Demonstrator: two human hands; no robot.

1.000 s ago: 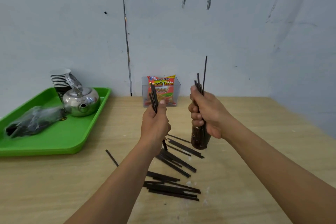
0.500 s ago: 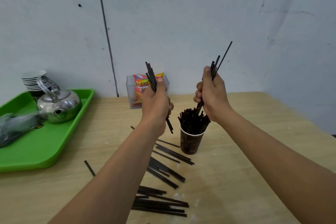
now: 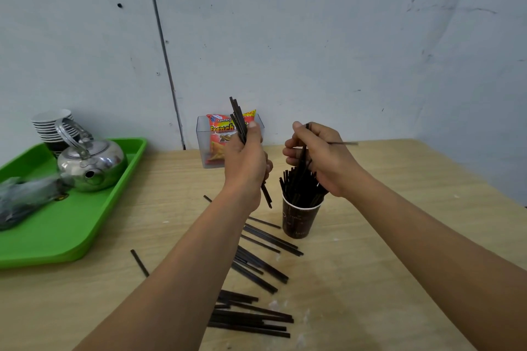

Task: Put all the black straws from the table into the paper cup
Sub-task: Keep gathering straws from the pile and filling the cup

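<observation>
A dark brown paper cup stands on the wooden table, packed with upright black straws. My right hand hovers just above the cup and pinches a few black straws whose lower ends reach into it; one thin straw sticks out sideways to the right. My left hand, left of the cup, grips a bundle of black straws held upright. Several loose black straws lie scattered on the table in front of the cup, more nearer me, and one apart to the left.
A green tray at the left holds a steel kettle, a stack of paper cups and a plastic-wrapped dark bundle. A clear box with a snack packet stands against the wall behind my hands.
My right hand has come down over the cup, lowering its straws into it. The left hand stays beside the cup with its bundle. The view shifted slightly.
</observation>
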